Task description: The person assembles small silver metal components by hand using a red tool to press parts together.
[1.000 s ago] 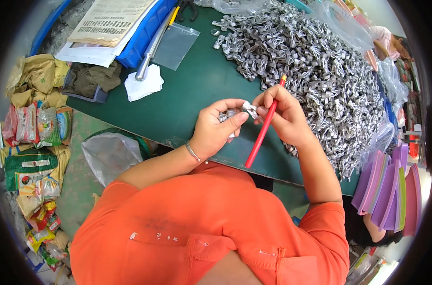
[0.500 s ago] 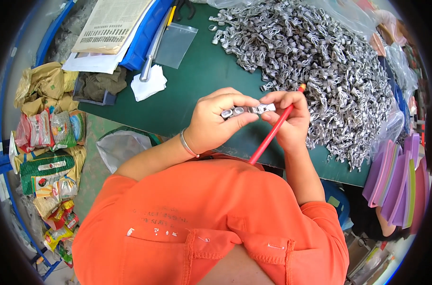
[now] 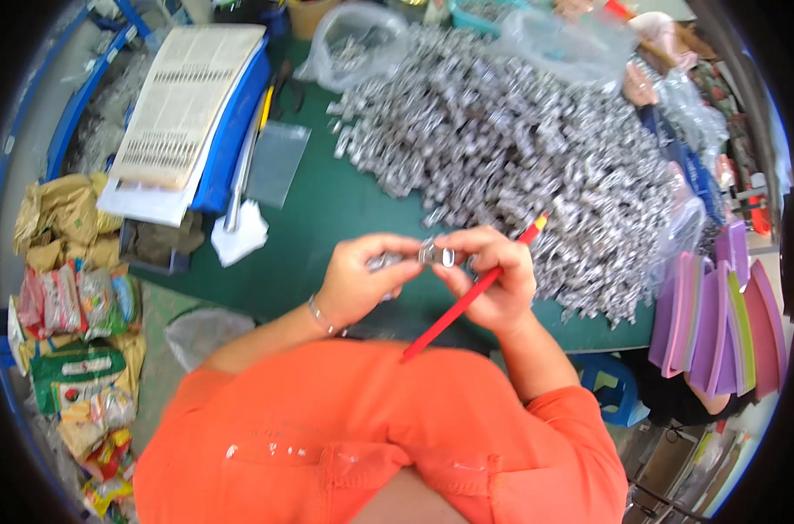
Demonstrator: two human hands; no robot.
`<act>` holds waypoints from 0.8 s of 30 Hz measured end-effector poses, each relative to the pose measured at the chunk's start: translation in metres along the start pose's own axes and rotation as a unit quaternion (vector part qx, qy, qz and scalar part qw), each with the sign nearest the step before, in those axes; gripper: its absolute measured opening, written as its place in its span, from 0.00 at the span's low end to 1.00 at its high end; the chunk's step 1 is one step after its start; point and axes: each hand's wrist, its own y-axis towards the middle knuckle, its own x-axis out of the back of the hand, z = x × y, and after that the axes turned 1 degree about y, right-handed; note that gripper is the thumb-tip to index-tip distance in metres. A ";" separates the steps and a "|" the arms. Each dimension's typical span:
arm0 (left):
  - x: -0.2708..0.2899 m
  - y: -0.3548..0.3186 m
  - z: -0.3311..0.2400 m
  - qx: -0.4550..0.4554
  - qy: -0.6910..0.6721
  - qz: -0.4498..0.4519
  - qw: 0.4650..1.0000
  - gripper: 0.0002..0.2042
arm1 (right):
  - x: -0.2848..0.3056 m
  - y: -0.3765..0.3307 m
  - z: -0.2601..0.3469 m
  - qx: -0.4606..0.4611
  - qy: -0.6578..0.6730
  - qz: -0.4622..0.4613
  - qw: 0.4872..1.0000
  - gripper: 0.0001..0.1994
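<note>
My left hand (image 3: pixel 355 281) is closed in front of my chest, pinching small silver metal clips. Between my two hands one shiny looped metal clip (image 3: pixel 438 254) shows, with the fingertips of both hands at it. My right hand (image 3: pixel 504 281) is closed too, its thumb and index finger beside that clip. A slim red pencil-like stick (image 3: pixel 449 316) with a yellow end runs slantwise through the right hand, its lower end close to my orange shirt. Beyond the hands a large heap of similar metal clips (image 3: pixel 502 122) spreads over the green table (image 3: pixel 327 188).
Left on the table lie a blue tray (image 3: pixel 231 140) with printed papers (image 3: pixel 187 105), a clear plastic pouch (image 3: pixel 277 164) and a white paper scrap (image 3: pixel 240 234). Purple foam-like sheets (image 3: pixel 720 314) stand at the right. A clear bag (image 3: pixel 353 48) sits behind; a blue stool (image 3: pixel 611 389) stands below.
The view has shifted, so the table and heap appear moved left. The clips between my hands have turned; the left hand's row of clips is now mostly hidden. The red stick stays in my right hand.
</note>
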 end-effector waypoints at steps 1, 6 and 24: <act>-0.002 0.002 -0.002 0.000 0.008 -0.011 1.000 0.09 | 0.011 0.013 0.004 0.032 -0.034 -0.004 0.999 0.17; 0.002 0.010 0.004 0.001 -0.048 0.002 0.999 0.08 | 0.082 0.095 -0.014 0.176 -0.219 -0.216 0.935 0.18; -0.001 0.021 0.005 0.055 -0.010 0.028 0.998 0.06 | 0.094 0.028 -0.015 0.017 -0.492 0.150 0.858 0.10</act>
